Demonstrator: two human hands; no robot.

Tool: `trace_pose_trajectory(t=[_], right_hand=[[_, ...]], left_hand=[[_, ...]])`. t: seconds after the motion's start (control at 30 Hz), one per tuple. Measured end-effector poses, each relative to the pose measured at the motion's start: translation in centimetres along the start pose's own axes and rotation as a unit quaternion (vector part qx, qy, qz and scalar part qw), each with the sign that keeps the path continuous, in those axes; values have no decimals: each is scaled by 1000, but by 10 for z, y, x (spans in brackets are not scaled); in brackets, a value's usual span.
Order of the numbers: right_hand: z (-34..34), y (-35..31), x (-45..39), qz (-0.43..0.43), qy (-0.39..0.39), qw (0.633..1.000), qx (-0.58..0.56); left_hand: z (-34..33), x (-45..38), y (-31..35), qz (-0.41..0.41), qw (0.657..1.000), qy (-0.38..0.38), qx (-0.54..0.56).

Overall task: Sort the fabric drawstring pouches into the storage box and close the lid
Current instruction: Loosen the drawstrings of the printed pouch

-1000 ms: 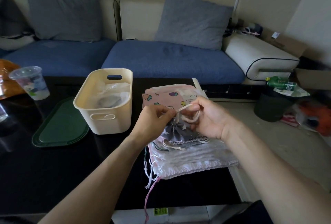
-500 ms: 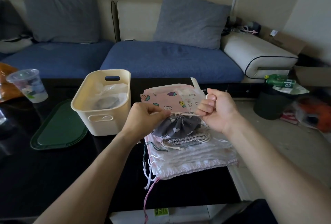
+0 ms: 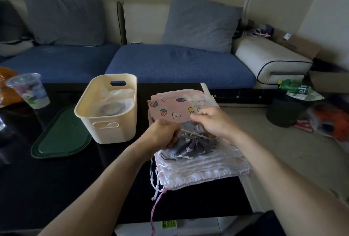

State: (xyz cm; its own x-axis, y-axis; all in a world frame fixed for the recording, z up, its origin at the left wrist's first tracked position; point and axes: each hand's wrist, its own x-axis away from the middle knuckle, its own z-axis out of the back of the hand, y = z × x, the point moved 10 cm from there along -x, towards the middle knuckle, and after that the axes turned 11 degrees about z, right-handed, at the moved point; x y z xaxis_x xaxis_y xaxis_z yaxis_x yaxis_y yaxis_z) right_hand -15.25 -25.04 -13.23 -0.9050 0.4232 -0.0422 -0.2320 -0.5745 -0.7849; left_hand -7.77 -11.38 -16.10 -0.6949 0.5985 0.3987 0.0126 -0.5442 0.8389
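A small grey printed drawstring pouch lies on top of a stack of pouches at the table's right side, its mouth gathered by a beige cord. My left hand pinches the cord at the pouch's left. My right hand grips the pouch's upper right part. Under it lie a white quilted pouch and a pink fruit-print pouch. The cream storage box stands open to the left, with bagged items inside. Its dark green lid lies flat on the table left of the box.
A plastic cup stands at the far left of the black table. A blue sofa with grey cushions runs behind the table. A dark bin and clutter sit on the floor to the right.
The cord is now drawn tight around the grey pouch's mouth. My hands have lowered the pouch a little towards the stack, and my right hand has moved from the cord onto the fabric.
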Motion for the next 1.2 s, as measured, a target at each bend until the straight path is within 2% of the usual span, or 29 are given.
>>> trace_pose_trajectory(t=[0.17,0.3,0.4,0.5,0.63,0.73,0.9,0.97,1.1,1.2], right_hand=[[17,3,-2,-16,19,994,105],[-4,1,-4,16,-65,984,164],[-25,2,-2,44,-115,987,107],[-29,3,-3,49,-99,992,63],[-44,-1,2,68,-136,988,31],[-51,-4,3,81,-160,984,19],[-43,-3,-1,79,-142,987,-17],[-47,-3,3,76,-166,983,-38],[-46,1,7,94,-213,971,-55],[-30,3,2,115,-179,976,-50]], left_hand=[[-2,1,-3,15,999,19,-23],[-3,2,-1,4,996,18,83],[-6,5,5,-17,991,-2,129],[-15,6,6,-10,978,-52,202],[-7,0,-1,14,961,-23,275],[-7,-5,-7,29,955,-25,294],[-15,-5,-2,19,947,-85,308],[-15,-2,0,13,950,-93,299],[-12,-4,-7,27,934,-75,348],[-2,-7,-9,11,927,-39,373]])
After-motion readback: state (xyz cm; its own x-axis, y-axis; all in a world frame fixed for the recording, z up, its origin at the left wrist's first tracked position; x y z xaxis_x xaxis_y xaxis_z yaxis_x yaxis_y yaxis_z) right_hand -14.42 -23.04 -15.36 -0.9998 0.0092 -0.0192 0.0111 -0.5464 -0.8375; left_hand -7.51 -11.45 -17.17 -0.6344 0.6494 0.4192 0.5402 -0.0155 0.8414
